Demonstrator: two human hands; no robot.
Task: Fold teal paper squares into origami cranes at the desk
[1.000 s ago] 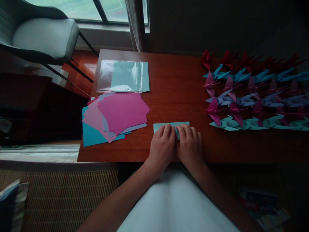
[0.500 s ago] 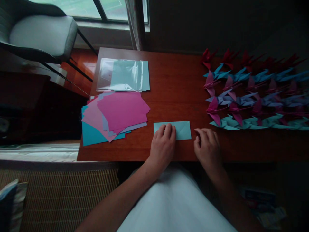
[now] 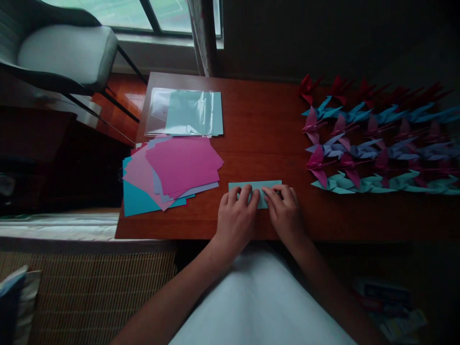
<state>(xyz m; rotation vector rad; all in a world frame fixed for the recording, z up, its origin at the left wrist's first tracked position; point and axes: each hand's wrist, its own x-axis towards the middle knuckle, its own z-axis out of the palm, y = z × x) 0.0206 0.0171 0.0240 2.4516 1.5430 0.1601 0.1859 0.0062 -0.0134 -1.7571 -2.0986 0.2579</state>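
A folded light-teal paper rectangle (image 3: 256,185) lies near the front edge of the wooden table (image 3: 258,124). My left hand (image 3: 235,220) rests on its left half, fingers stretched flat and pressing it down. My right hand (image 3: 285,215) lies on its right half, fingers also flat against the paper, so most of the sheet is hidden under both hands. The two hands nearly touch at the paper's middle.
A fanned stack of pink, lilac and teal sheets (image 3: 170,170) lies left of my hands, a clear plastic packet of paper (image 3: 185,112) behind it. Rows of folded paper cranes (image 3: 373,143) fill the table's right side. A grey chair (image 3: 61,52) stands by the window at the far left.
My right hand, which had slid off to the right onto the bare table, has come back onto the paper's right half. The left hand stayed on the paper throughout.
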